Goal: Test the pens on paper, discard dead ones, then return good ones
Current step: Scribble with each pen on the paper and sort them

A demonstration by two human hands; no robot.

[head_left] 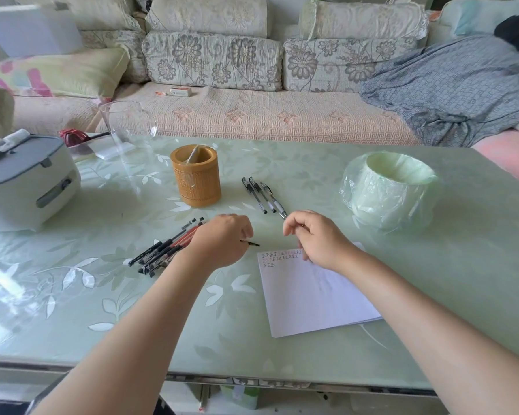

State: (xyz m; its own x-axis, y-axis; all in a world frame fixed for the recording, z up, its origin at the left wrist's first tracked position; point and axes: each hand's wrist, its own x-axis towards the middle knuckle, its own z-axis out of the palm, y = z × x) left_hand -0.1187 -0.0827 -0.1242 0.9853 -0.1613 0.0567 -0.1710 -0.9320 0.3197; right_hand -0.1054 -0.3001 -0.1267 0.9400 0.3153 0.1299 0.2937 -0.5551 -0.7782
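Left hand [222, 242] grips a pen [252, 243]; right hand [312, 238] curls above the paper [309, 298], can't tell if it holds anything.

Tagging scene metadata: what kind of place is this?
Most likely a home living room: a floral-cushioned sofa stands behind a glass-topped coffee table, and a crumpled blanket lies on the sofa.

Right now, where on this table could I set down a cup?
Free: the table at near left, between cooker, pen pile and front edge; also the right side in front of the bin. Crowded: the middle, where holder, three pens, paper, left hand and right hand cluster.
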